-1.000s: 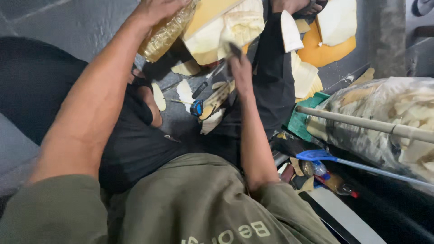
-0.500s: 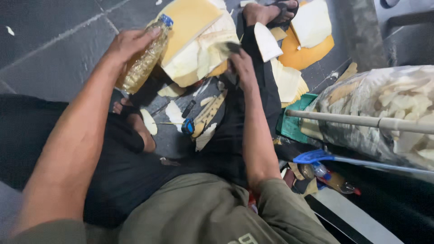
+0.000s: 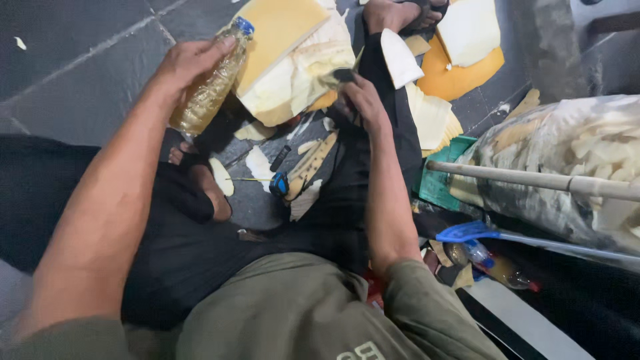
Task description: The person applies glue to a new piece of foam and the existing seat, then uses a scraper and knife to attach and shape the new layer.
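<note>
One bottle (image 3: 208, 90) (left hand (image 3: 190, 63))

A clear plastic bottle (image 3: 208, 87) with a blue cap is gripped around its body by the left hand (image 3: 187, 63). It is filled almost fully with a yellowish, amber liquid and is held tilted, cap pointing up and to the right, base down and to the left, above the dark tiled floor. Its cap end is seen just beside a yellow foam sheet (image 3: 283, 30). A small dark object (image 3: 343, 75), too blurred to be identified, is pinched in the fingers of the right hand (image 3: 363, 103), close against the pale foam scraps (image 3: 300, 77) piled under the yellow sheet.
</note>
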